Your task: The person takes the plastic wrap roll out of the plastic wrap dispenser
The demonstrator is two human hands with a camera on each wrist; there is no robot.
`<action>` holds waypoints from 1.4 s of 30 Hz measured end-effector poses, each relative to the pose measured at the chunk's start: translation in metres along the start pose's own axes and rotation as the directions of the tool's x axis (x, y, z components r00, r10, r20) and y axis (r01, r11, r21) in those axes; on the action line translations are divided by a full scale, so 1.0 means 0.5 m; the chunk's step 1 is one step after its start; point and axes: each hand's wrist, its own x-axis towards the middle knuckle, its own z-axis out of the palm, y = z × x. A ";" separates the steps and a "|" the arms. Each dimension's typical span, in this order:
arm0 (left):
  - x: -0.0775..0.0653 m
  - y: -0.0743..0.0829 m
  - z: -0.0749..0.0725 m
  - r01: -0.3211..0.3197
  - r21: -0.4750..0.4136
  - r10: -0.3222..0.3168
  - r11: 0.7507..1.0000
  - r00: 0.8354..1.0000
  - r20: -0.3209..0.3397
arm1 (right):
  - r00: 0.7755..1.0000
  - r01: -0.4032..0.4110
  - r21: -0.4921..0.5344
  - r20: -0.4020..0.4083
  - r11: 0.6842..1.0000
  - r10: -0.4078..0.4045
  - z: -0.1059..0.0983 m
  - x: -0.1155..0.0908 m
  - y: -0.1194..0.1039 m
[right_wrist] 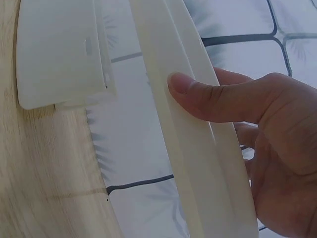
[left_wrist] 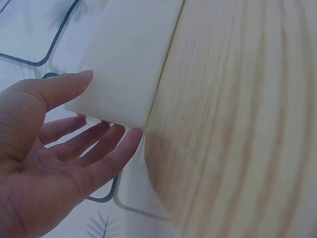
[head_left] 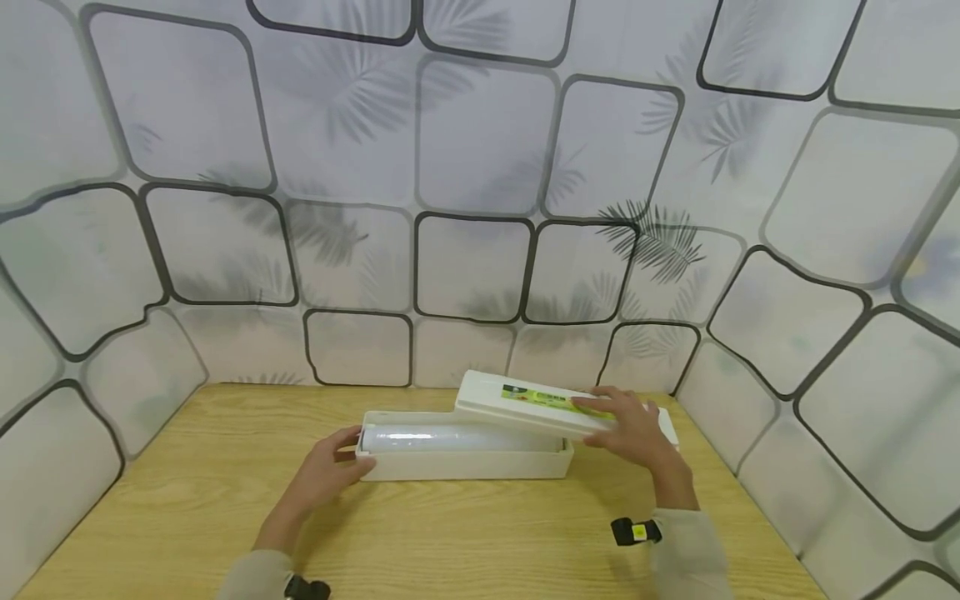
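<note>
Off-white plastic forms the long rectangular open box [head_left: 465,467], its front wall smooth and its corners rounded, standing on the tabletop. Inside lies a glossy pale cylindrical roll [head_left: 450,437], streaked with bright reflection along its length. Above the box's right part, slanting off beyond its right end, is a long white plastic lid [head_left: 483,395] bearing a yellow-green printed label [head_left: 542,398]; whether the lid touches the box's rim I cannot tell.

The box sits between the hands. The left hand [head_left: 324,473] holds its left end, thumb at the front wall and fingers bent against the end. The right hand [head_left: 633,429] grips the lid near its right end, thumb on the near edge and fingers across the top.

Pale yellow wood grain runs over the tabletop [head_left: 450,533], the streaks broad in the left wrist view. Behind it rises a whitish-grey patterned wall covering [head_left: 480,142], printed with rounded grey and black outlines and soft feathery leaves, with uneven folds toward the sides.
</note>
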 end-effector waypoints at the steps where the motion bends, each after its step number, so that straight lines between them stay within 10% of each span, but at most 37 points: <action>1: 0.000 0.000 0.000 0.001 0.001 -0.001 1.000 1.000 0.001 | 1.000 -0.004 0.000 0.000 1.000 0.004 -0.001 -0.001 0.005; 42: -0.004 0.003 0.000 0.008 -0.011 -0.008 1.000 1.000 0.004 | 0.995 -0.102 -0.001 -0.014 0.995 0.102 -0.059 -0.050 0.104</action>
